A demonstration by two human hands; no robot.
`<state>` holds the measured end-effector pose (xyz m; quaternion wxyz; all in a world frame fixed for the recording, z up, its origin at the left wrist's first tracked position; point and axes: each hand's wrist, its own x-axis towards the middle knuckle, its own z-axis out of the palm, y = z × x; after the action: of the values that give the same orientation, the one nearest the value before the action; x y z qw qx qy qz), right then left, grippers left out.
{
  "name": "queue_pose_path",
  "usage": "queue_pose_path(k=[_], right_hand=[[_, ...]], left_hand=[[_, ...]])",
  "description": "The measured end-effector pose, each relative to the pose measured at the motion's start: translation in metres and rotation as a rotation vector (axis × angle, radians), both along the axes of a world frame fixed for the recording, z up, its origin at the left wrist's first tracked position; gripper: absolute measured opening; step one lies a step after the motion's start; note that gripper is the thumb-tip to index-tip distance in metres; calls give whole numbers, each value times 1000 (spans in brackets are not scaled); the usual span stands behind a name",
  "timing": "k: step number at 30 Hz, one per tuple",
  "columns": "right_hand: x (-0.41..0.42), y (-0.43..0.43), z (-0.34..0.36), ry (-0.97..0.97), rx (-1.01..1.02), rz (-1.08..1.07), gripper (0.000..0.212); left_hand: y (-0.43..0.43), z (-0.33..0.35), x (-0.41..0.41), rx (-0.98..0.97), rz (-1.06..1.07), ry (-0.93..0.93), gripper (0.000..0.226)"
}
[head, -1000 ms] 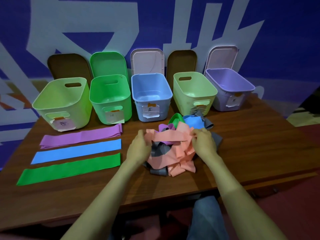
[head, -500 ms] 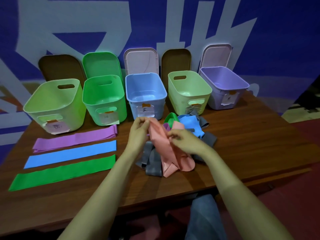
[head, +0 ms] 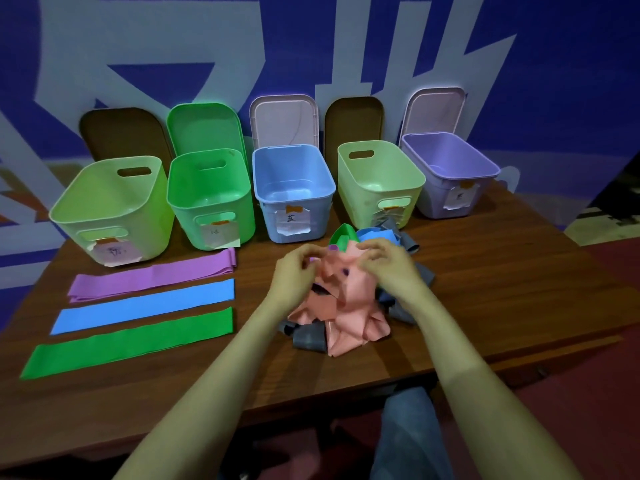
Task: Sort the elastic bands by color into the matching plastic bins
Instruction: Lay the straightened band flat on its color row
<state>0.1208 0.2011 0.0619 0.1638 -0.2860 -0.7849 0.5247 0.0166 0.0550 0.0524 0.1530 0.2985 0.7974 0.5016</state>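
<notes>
Pinching salmon band [head: 346, 306] by top edge, your left hand [head: 294, 271] and right hand [head: 388, 268] sit close together above tangled pile [head: 310, 339]. Half a second back, band hung taut between raised hands; now bunched, sagging onto heap. Likely a regrip, band not yet free. Well left of grip: purple band [head: 152, 277], blue band [head: 145, 306], green band [head: 128, 342], all flat. Beyond grip: five bins [head: 294, 199] in a row, no bands visible inside. No salmon bin evident.

bins: lime [head: 110, 206], green [head: 211, 199], blue [head: 294, 192], pale green [head: 381, 183], purple [head: 450, 168]; salmon band [head: 349, 306].
</notes>
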Motion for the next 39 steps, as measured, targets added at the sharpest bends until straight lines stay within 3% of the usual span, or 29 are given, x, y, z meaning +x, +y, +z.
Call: queue_pose_path(k=[2,4,6,9,11,13,15,16,17,20,21,23,25,26,27,29,32,35,37,39], right_hand=[[2,13,4,81,197,-231,18],[7,22,11,177,326,-336,18],[12,23,16,205,465,-339,15],[14,20,18,208,600,-346,11],[11,19,23,225,493,-350,10],[9,18,26,277,377,-351,12],[7,16,29,386,257,-345,14],[6,14,32,445,178,-331,17],[5,12,35,491,97,-312,20],[1,8,45,583,-107,-267,27],[2,6,48,609,-168,-258,28],[4,2,54,664,-277,-251,26],[7,0,59,689,-316,-251,25],[8,-1,62,688,-308,-246,25],[9,-2,63,683,-281,-238,25],[10,-5,69,672,-161,-214,23],[14,-5,77,669,57,-161,23],[22,3,82,652,131,-193,18],[30,11,84,641,19,-222,22],[38,17,85,600,-237,-149,25]], left_hand=[[-6,-21,-3,-390,-91,377,40],[-11,-41,3,-665,-225,500,66],[-12,-48,8,-599,-162,477,72],[-10,-43,2,-432,-16,394,62],[-11,-38,-2,-356,10,411,42],[-14,-25,-4,-133,134,444,17],[-14,-15,-10,57,279,526,10],[-13,-14,-16,56,279,564,13],[-12,-16,-23,-32,213,592,16],[-11,-35,-29,-632,-109,502,27],[-11,-40,-28,-752,-150,455,29],[-10,-44,-23,-795,-119,487,32],[-7,-34,-15,-621,3,593,32],[-5,-26,-9,-413,64,570,31],[-1,-13,1,-193,80,445,32],[7,20,29,113,-100,59,34],[20,41,57,206,-348,-156,31],[25,48,59,329,-251,-206,8],[23,49,54,431,-84,-166,5],[18,53,47,473,139,26,13]])
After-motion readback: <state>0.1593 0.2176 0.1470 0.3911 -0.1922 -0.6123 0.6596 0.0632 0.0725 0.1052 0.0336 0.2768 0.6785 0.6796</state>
